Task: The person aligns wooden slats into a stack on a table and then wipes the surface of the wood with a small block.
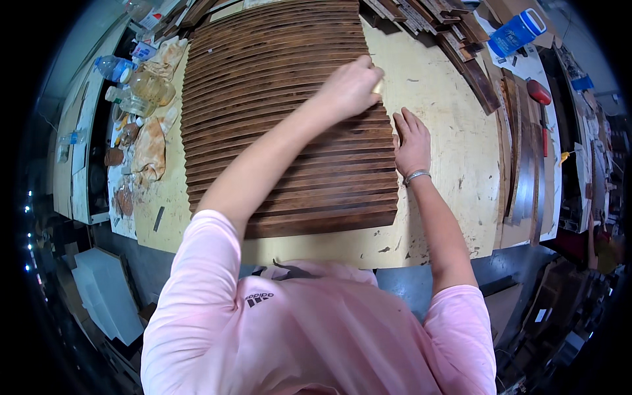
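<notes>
A broad stack of dark brown wooden slats [289, 131], laid side by side like a ridged panel, covers the middle of the worktable [454, 191]. My left hand [352, 85] reaches across it to the right side, fingers closed around a small pale yellow thing [378, 85]; most of that thing is hidden in the grip, so its kind cannot be made out. My right hand [413, 141] lies beside the slats' right ends, fingers stretched forward, fingertips close to or touching the edge. It holds nothing that shows. A metal bracelet [417, 175] circles the right wrist.
Plastic bottles [141, 89] and stained cloths [151, 148] crowd the left edge. Loose dark wood strips [454, 46] lie at the back right. A blue container [517, 33], a red rounded object [538, 92] and long boards [523, 158] sit along the right side.
</notes>
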`<state>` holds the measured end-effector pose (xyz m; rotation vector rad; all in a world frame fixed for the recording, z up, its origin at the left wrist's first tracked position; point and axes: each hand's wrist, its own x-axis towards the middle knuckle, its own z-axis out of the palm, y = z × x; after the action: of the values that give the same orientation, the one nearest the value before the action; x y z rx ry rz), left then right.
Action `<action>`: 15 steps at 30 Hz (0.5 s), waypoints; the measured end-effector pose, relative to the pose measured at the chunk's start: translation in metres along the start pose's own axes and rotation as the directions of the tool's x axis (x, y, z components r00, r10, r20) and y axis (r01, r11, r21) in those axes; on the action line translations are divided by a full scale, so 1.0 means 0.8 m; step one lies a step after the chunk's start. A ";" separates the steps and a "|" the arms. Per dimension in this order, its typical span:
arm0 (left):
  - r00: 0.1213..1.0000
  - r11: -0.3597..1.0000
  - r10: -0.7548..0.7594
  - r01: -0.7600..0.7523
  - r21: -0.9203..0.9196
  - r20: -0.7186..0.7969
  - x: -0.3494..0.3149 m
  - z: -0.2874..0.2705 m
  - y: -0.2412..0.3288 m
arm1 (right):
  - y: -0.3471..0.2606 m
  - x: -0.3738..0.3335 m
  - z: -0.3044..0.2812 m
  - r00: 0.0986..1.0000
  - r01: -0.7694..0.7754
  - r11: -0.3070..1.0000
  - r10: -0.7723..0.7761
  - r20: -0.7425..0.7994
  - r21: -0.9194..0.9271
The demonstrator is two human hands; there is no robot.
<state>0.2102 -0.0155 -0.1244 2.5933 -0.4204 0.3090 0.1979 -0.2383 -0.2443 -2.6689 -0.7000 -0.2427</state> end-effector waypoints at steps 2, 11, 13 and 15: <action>0.997 1.000 0.019 -0.019 -0.001 0.070 0.017 0.020 0.014 | -0.001 0.000 0.000 1.000 -0.002 1.000 0.002 0.002 0.006; 0.967 0.981 -0.152 0.123 0.148 0.203 -0.074 -0.036 -0.054 | 0.000 -0.001 -0.002 1.000 -0.021 0.999 0.021 0.004 0.028; 0.956 0.959 -0.245 0.214 0.186 0.161 -0.125 -0.076 -0.086 | 0.000 -0.001 -0.002 1.000 -0.022 0.999 0.022 0.007 0.023; 0.935 0.926 -0.344 0.322 0.197 0.086 -0.177 -0.118 -0.118 | 0.001 -0.001 -0.001 1.000 -0.025 1.000 0.025 0.008 0.019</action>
<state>0.0986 0.1439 -0.1259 2.8092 0.0178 0.0749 0.1972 -0.2395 -0.2436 -2.6604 -0.6671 -0.2187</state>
